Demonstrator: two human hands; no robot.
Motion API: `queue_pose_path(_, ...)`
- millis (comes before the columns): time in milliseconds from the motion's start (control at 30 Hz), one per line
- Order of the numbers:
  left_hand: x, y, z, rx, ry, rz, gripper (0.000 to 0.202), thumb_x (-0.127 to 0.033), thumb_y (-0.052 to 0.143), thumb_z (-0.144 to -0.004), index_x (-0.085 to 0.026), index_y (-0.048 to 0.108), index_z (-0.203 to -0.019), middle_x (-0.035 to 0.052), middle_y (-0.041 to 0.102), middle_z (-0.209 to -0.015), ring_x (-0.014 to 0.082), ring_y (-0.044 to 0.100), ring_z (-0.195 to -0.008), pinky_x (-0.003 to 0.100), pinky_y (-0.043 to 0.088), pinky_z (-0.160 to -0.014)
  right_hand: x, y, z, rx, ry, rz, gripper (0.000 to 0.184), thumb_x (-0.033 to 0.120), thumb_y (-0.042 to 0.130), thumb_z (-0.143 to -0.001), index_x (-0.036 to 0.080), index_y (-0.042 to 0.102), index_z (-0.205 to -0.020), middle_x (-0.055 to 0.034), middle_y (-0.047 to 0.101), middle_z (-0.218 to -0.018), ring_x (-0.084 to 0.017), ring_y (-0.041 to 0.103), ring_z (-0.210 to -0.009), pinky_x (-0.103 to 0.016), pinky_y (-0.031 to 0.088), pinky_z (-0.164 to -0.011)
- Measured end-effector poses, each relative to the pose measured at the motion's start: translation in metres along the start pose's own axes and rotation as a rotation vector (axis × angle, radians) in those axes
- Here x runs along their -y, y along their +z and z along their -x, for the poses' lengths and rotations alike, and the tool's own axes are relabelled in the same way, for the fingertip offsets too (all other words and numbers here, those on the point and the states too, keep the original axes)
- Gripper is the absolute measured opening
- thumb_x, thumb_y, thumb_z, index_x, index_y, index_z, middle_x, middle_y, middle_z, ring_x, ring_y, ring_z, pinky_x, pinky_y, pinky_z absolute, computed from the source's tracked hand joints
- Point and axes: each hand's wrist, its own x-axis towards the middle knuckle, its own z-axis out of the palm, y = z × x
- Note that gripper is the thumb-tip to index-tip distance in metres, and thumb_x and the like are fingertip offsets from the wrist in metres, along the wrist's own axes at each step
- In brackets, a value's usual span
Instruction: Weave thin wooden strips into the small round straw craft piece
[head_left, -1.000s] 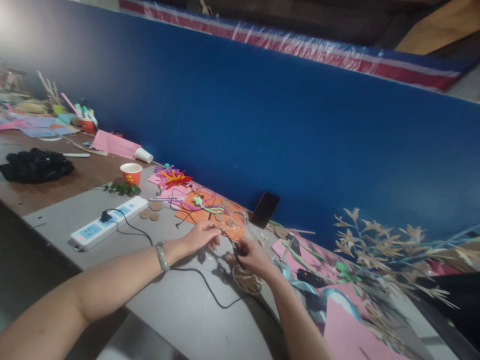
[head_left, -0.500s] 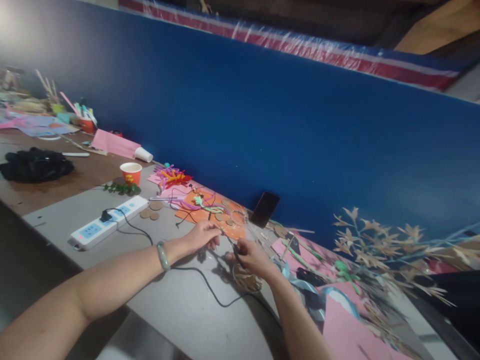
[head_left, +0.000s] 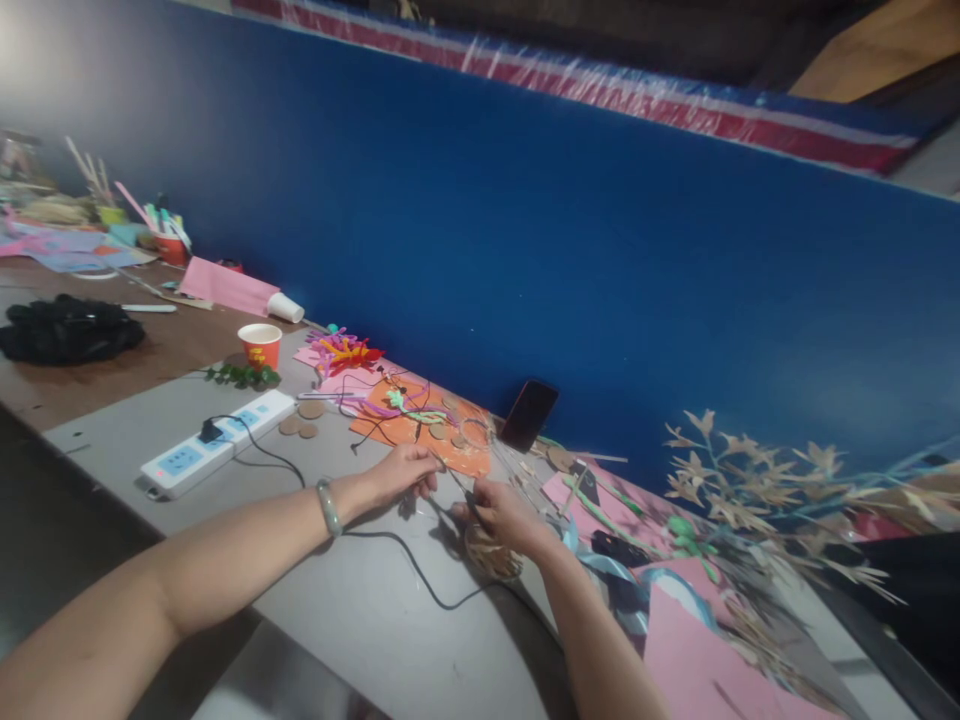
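Observation:
My left hand (head_left: 405,472) is pinched closed on a thin strand that runs across to my right hand (head_left: 504,515); a pale green bangle sits on my left wrist. The right hand is closed around a small dark tool I cannot make out, just above a coil of straw-coloured material (head_left: 491,555) on the grey table (head_left: 360,600). A black cable (head_left: 420,575) runs under both hands. Behind them lies an orange paper sheet (head_left: 420,432) with coloured pipe cleaners and small cardboard discs.
A white power strip (head_left: 217,444) lies to the left, near an orange paper cup (head_left: 260,346). A dark phone (head_left: 529,415) leans on the blue board (head_left: 570,260). Pink paper (head_left: 697,660) and dried tan branches (head_left: 757,490) fill the right. A black cloth (head_left: 67,328) lies far left.
Both hands stay in nearly the same place, working the strand between them; the view has shifted very slightly.

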Motion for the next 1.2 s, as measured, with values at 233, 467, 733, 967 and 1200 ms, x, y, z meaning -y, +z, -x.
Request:
queue_pose_path(233, 0.002, 0.003, 0.001, 0.018, -0.046, 0.032, 0.023, -0.035, 0.060, -0.071, -0.012, 0.057, -0.070, 0.0029, 0.060, -0.059, 0.0073, 0.050, -0.043, 0.018, 0.036, -0.041, 0.002, -0.004, 0.004, 0.022, 0.007, 0.076, 0.034, 0.048, 0.059, -0.077, 0.017, 0.054, -0.065, 0.0028, 0.049, -0.057, -0.010, 0.038, -0.054, -0.022, 0.023, -0.049)
queue_pose_path(467, 0.001, 0.003, 0.002, 0.028, -0.020, 0.041, 0.024, -0.036, 0.061, -0.071, -0.012, 0.057, -0.072, 0.0026, 0.059, -0.059, 0.0072, 0.051, -0.045, 0.018, 0.035, -0.042, 0.010, -0.006, 0.008, -0.037, 0.019, 0.069, 0.035, 0.048, 0.065, -0.074, 0.018, 0.052, -0.061, 0.0025, 0.049, -0.054, -0.010, 0.037, -0.051, -0.023, 0.022, -0.050)
queue_pose_path(733, 0.003, 0.002, 0.001, 0.040, -0.018, 0.055, 0.026, -0.038, 0.062, -0.071, -0.012, 0.058, -0.070, 0.0022, 0.059, -0.058, 0.0069, 0.050, -0.045, 0.018, 0.035, -0.042, 0.005, -0.003, 0.008, -0.044, 0.020, 0.094, 0.034, 0.048, 0.063, -0.075, 0.018, 0.053, -0.062, 0.0010, 0.053, -0.057, -0.011, 0.041, -0.054, -0.024, 0.022, -0.051)
queue_pose_path(967, 0.004, 0.000, -0.004, 0.001, 0.030, 0.047, 0.033, -0.043, 0.062, -0.072, -0.012, 0.056, -0.066, 0.0022, 0.057, -0.057, 0.0065, 0.049, -0.045, 0.018, 0.034, -0.042, 0.003, -0.001, 0.001, -0.130, 0.053, 0.007, 0.031, 0.045, 0.061, -0.076, 0.018, 0.053, -0.062, -0.0003, 0.057, -0.058, -0.013, 0.046, -0.055, -0.024, 0.027, -0.052)
queue_pose_path(1200, -0.010, 0.006, 0.006, 0.140, 0.093, -0.037, 0.027, -0.038, 0.056, -0.078, -0.011, 0.062, -0.078, 0.0048, 0.061, -0.068, 0.0082, 0.053, -0.054, 0.019, 0.038, -0.050, 0.005, 0.009, -0.008, -0.381, 0.025, -0.620, 0.040, 0.052, 0.069, -0.066, 0.021, 0.045, -0.068, 0.0006, 0.059, -0.056, -0.014, 0.051, -0.052, -0.025, 0.037, -0.051)
